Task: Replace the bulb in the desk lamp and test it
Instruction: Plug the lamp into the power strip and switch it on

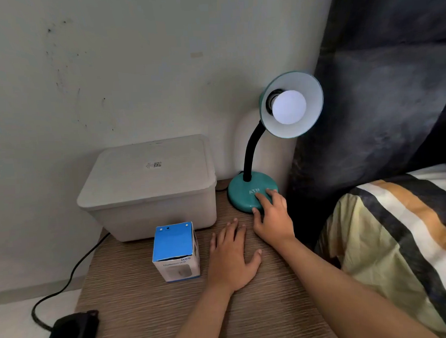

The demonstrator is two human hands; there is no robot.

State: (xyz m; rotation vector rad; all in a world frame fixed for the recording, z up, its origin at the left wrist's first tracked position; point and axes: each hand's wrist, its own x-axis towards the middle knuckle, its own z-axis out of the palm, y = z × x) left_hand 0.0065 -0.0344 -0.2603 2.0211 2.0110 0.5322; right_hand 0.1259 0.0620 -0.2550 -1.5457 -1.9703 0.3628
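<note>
**Bulb's in, poking the base**

We're pressing our right hand (271,215), fingers spread, onto the teal lamp base (246,194) while the bulb (289,106) is sitting in the shade (309,119). Our left hand (232,255) is lying flat and open on the desk (146,312).

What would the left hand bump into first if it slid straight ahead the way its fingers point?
Probably the teal lamp base. The left hand lies flat on the table, fingers aimed up and slightly right toward it, though the right hand may come first.

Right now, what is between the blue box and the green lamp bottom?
In the head view, the left hand lies flat on the wooden table between the blue box and the lamp base.
</note>
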